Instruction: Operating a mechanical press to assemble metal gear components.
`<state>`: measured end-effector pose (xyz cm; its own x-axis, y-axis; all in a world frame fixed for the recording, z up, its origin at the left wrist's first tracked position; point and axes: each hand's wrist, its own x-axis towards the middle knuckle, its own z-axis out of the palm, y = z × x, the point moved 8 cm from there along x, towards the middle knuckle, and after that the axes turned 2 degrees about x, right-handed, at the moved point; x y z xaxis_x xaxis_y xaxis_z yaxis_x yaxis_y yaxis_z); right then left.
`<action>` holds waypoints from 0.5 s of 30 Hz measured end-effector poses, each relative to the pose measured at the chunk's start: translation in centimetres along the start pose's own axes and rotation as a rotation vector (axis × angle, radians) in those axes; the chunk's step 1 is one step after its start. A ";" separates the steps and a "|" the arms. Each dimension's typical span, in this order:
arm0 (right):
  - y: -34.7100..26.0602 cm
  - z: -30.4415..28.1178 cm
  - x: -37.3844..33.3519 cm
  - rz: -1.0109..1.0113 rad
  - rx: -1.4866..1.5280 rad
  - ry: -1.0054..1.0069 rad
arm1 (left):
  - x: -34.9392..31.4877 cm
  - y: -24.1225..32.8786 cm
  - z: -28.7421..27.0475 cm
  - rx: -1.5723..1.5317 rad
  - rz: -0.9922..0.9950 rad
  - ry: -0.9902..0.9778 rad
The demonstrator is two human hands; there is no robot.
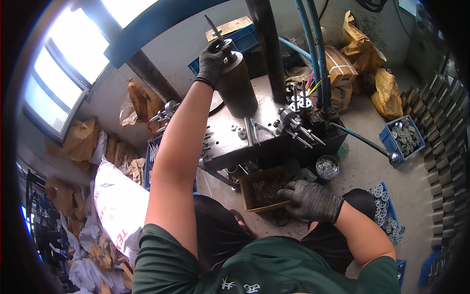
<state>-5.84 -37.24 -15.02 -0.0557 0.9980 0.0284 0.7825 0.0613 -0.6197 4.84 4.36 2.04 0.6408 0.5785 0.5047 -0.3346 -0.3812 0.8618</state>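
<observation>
L fingers (215, 51) grip cylinder (238, 85); R fingers (293, 193) in box (249, 196).

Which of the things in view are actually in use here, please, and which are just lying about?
In use: left hand on the dark cylinder; right hand in the cardboard box of rings.

Lying about: blue crates, brown paper bags, white sack.

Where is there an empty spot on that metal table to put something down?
The bare patch of the metal table lies between the dark cylinder and its near edge. Its right end is crowded with pins and rings. The left hand grips the cylinder's top; the right hand rests at the cardboard box of rings.
</observation>
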 end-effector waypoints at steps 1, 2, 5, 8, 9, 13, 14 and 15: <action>-0.8 -1.0 -0.4 -0.075 -0.013 0.074 | -0.1 0.1 0.0 0.041 0.011 0.004; -1.6 -2.2 -0.9 -0.150 -0.027 0.148 | -0.2 0.1 0.1 0.080 0.022 0.008; -2.6 -5.9 -2.5 -0.163 -0.051 0.251 | -0.5 0.6 1.1 0.038 -0.005 -0.012; -6.3 -12.1 -5.0 -0.157 -0.251 0.371 | -1.0 1.2 1.3 0.017 -0.028 0.021; -7.2 -14.2 -5.7 -0.121 -0.357 0.395 | -1.1 1.3 1.2 0.002 -0.046 0.021; -4.6 -20.3 -7.7 0.197 -0.640 0.317 | -0.5 0.7 0.3 0.046 -0.021 0.024; -2.7 -20.8 -8.0 0.301 -0.572 0.230 | -0.1 0.4 0.1 0.072 -0.008 0.024; -0.5 -20.3 -9.0 0.349 -0.524 0.135 | 0.0 0.1 0.7 0.056 -0.007 0.024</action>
<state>6.86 -45.97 0.98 0.3088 0.9510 0.0136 0.9416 -0.3036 -0.1455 5.29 3.80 2.14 0.6264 0.5982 0.4999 -0.2902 -0.4163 0.8617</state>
